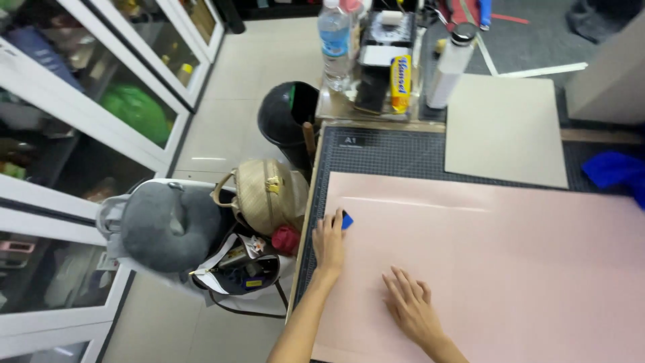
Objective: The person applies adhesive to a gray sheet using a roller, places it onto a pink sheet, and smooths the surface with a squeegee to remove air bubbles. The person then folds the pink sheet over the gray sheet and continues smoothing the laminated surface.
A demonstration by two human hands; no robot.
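A left hand [329,243] pinches a small blue tool [347,220] at the left edge of a large pink sheet [510,269] spread over a dark cutting mat [403,153]. The right hand [410,306] lies flat on the sheet, fingers spread, gripping nothing.

**Packages and labels beyond the hands**

Well beyond the left hand [329,243], a clear plastic bottle [334,42] carries a blue label. Just right of it stands a yellow packet [400,83] upright, then a white cylindrical bottle [451,65].
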